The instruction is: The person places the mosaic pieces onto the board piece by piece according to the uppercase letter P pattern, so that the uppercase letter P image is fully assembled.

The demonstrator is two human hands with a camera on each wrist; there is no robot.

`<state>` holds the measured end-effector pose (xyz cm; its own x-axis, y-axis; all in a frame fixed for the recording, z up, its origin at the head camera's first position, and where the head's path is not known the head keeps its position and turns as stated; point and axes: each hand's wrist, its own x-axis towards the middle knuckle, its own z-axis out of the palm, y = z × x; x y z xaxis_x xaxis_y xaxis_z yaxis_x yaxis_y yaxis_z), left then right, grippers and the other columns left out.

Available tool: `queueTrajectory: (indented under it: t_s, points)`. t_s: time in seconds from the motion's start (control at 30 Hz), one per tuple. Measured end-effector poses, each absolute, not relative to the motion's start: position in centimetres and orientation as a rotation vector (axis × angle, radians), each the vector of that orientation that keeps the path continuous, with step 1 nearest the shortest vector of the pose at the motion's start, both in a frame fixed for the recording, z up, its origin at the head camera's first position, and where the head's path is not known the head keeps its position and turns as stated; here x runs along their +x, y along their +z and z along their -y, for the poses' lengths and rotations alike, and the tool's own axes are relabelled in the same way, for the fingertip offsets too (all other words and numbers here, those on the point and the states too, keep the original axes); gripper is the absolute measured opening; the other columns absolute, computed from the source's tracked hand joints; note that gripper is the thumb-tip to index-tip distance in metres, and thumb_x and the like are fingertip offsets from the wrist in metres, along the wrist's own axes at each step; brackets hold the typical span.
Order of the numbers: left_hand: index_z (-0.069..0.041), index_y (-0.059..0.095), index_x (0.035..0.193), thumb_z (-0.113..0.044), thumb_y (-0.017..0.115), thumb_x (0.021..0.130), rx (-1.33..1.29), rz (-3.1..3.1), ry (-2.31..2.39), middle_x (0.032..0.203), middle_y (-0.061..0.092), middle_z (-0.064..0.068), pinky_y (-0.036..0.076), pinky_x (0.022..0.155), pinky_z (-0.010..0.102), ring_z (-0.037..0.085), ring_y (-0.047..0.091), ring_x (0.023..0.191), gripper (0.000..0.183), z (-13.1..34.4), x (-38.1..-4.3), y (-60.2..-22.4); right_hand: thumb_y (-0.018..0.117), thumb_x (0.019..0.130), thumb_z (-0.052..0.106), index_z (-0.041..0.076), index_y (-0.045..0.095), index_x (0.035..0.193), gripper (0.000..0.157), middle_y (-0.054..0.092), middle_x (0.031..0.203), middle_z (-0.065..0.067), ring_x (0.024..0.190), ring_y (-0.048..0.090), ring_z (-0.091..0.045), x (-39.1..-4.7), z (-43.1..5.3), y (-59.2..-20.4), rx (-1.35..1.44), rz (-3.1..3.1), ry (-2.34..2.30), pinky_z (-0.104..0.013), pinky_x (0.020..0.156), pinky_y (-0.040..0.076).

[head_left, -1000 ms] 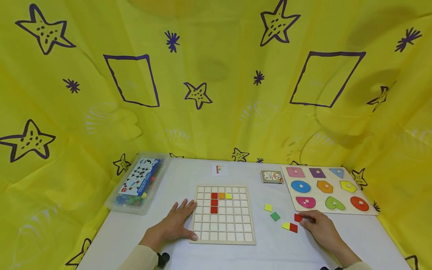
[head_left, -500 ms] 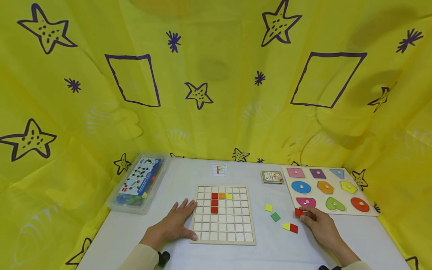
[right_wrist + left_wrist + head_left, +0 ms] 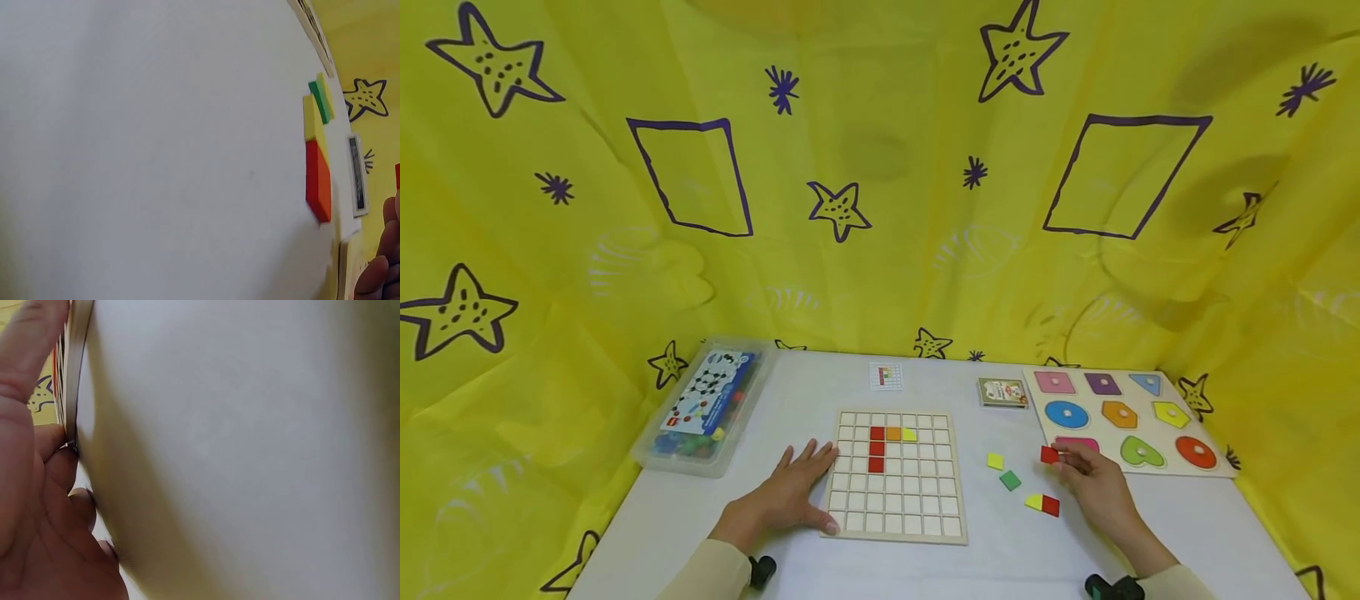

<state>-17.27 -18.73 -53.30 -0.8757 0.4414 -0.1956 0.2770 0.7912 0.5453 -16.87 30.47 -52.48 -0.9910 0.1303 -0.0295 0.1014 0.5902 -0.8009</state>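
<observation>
A wooden grid board (image 3: 904, 507) lies mid-table, with red tiles (image 3: 877, 449) in a column, an orange tile (image 3: 893, 434) and a yellow tile (image 3: 909, 435) in its upper cells. My left hand (image 3: 786, 497) rests at the board's left edge, fingers spread, thumb on the lower left corner. Between thumb and fingers my right hand (image 3: 1097, 490) pinches a red square tile (image 3: 1049, 455), raised off the table. Nearby on the cloth lie a yellow square (image 3: 995, 461), a green square (image 3: 1011, 480), and a yellow piece (image 3: 1034, 502) touching a red tile (image 3: 1051, 506).
A small pattern card (image 3: 887, 377) lies behind the board. At back right are a card box (image 3: 1002, 392) and a shape puzzle with knobs (image 3: 1213, 421). A clear plastic box (image 3: 703, 408) stands at the left. Yellow curtains surround the table.
My right hand has picked up the red tile from the table and moved it forward and a little left. The left hand stays on the board's edge.
</observation>
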Motion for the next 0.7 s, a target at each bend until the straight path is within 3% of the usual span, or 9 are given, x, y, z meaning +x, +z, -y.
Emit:
queueTrajectory:
  t_s: [0.27, 0.5, 0.7]
  points:
    - [-0.006, 0.031, 0.166, -0.055, 0.094, 0.065, 0.57, -2.676, 0.74, 0.174, 0.028, 0.015, 0.001, 0.131, 0.065, 0.041, 0.013, 0.163, 0.128, 18.8, -17.0, -53.0, 0.068, 0.102, 0.007, 0.002, 0.067, 0.136, 0.034, 0.072, 0.122, -0.02, 0.101, 0.065, -0.019, -17.6, -28.3, -52.6, -0.221, 2.738, 1.46, -0.017, 0.071, 0.057]
    - [-0.005, 0.031, 0.166, -0.053, 0.094, 0.067, 0.564, -2.677, 0.736, 0.173, 0.028, 0.015, 0.001, 0.131, 0.066, 0.041, 0.013, 0.163, 0.127, 18.6, -16.7, -52.5, 0.068, 0.101, 0.004, 0.005, 0.069, 0.135, 0.034, 0.072, 0.124, -0.02, 0.11, 0.066, -0.028, -18.2, -26.1, -52.7, -0.185, 2.685, 1.492, -0.008, 0.079, 0.054]
    - [-0.004, 0.032, 0.165, -0.053, 0.094, 0.067, 0.57, -2.681, 0.728, 0.173, 0.029, 0.015, 0.002, 0.131, 0.066, 0.041, 0.014, 0.163, 0.126, 18.6, -16.6, -52.5, 0.068, 0.101, 0.004, 0.006, 0.07, 0.133, 0.032, 0.074, 0.12, -0.017, 0.109, 0.066, -0.026, -18.7, -24.3, -52.7, -0.192, 2.642, 1.58, -0.01, 0.079, 0.056]
